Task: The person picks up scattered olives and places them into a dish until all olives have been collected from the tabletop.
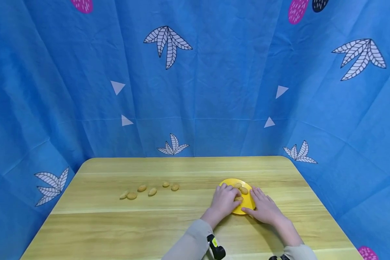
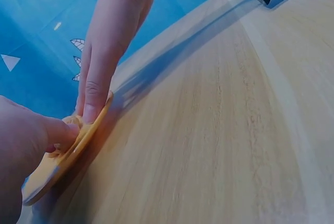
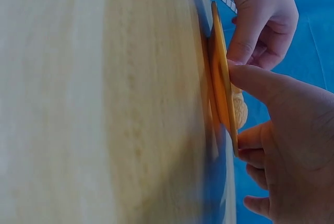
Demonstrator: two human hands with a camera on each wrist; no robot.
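Observation:
A round yellow plate lies at the right of the table. Two tan, rough-shelled walnuts sit toward its back. My left hand reaches over the plate's left side, with thumb and bent fingers pinching another walnut close over the plate; the hand partly hides it. At the right rim, my right hand holds the plate, thumb at the front edge and fingers farther back. In the right wrist view, the right thumb lies over the rim of the plate, with a walnut beside it.
Several loose walnuts are spread over the left half of the wooden table. A patterned blue cloth hangs behind the table and along both sides. Each forearm wears a dark wrist device.

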